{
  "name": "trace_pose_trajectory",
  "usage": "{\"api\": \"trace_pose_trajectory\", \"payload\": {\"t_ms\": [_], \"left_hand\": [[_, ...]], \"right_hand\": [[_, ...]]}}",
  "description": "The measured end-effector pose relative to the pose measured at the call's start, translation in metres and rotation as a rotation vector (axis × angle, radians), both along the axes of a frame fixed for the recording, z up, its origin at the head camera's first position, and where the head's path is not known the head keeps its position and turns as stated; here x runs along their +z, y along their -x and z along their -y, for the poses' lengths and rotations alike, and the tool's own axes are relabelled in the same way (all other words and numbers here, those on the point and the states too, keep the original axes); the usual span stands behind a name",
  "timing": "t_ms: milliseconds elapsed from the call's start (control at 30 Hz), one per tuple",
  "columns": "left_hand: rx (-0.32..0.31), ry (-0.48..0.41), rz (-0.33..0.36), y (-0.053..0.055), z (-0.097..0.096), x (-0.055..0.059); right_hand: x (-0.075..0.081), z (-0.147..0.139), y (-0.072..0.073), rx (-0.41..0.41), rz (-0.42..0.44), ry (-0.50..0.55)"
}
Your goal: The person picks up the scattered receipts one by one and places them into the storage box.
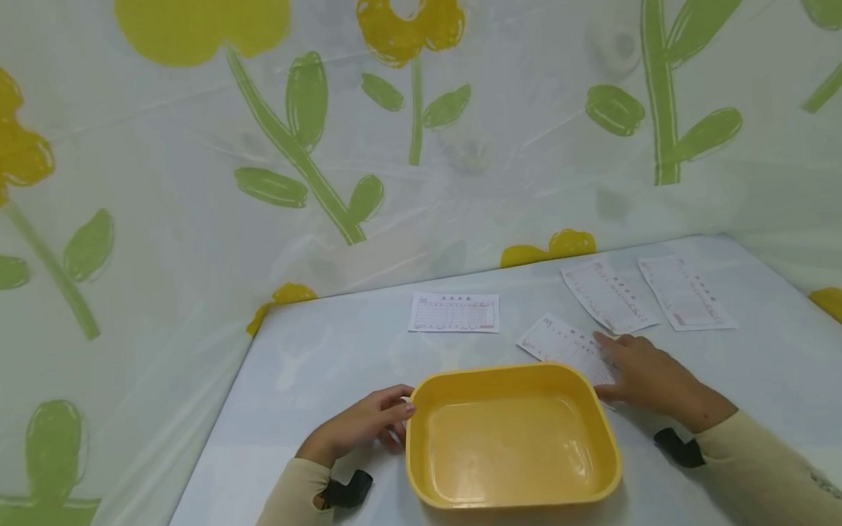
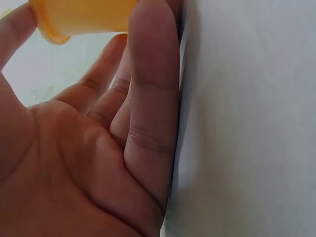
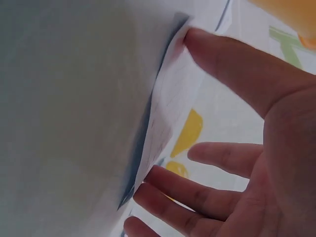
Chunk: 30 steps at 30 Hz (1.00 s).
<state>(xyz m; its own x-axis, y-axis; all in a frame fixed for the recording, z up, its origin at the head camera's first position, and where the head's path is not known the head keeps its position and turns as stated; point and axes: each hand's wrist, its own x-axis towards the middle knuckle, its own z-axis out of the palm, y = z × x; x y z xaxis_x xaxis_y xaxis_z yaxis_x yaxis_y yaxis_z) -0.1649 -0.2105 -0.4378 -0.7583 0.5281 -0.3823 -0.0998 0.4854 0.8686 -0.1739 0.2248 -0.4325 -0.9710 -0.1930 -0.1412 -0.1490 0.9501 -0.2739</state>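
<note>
A yellow rectangular plastic tray (image 1: 511,445) stands on the white table before me. At its left end is my left hand (image 1: 364,424), holding the rim by the thumb with other fingers against the side wall. In the left wrist view the little finger (image 2: 153,89) lies along the tabletop. My right hand (image 1: 647,371) is spread over a printed paper slip (image 1: 559,342) right of the tray. Seen from the right wrist, the thumb (image 3: 217,54) touches one end of the slip (image 3: 163,108), which bows slightly off the table, and fingertips meet its other end.
Another printed slip (image 1: 454,313) lies flat behind the tray. Two more, one slip (image 1: 610,295) and a second slip (image 1: 687,294), lie at the back right. A flower-patterned sheet (image 1: 460,200) hangs behind the table (image 1: 313,360).
</note>
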Motion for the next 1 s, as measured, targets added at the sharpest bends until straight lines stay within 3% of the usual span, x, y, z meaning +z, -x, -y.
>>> {"api": "trace_pose_trajectory", "payload": {"t_ms": [233, 567, 833, 1000], "left_hand": [[0.007, 0.003, 0.011, -0.004, 0.000, -0.001], [0.021, -0.015, 0.005, -0.009, 0.010, -0.004], [0.004, -0.021, -0.019, -0.003, 0.006, -0.005], [0.005, 0.004, -0.018, 0.002, 0.001, -0.003]], "right_hand": [[0.005, 0.004, -0.008, -0.002, -0.023, 0.043], [0.003, 0.011, -0.002, 0.023, -0.020, 0.107], [0.005, 0.006, 0.001, 0.037, 0.024, 0.204], [0.006, 0.001, 0.004, -0.022, 0.095, 0.213]]}}
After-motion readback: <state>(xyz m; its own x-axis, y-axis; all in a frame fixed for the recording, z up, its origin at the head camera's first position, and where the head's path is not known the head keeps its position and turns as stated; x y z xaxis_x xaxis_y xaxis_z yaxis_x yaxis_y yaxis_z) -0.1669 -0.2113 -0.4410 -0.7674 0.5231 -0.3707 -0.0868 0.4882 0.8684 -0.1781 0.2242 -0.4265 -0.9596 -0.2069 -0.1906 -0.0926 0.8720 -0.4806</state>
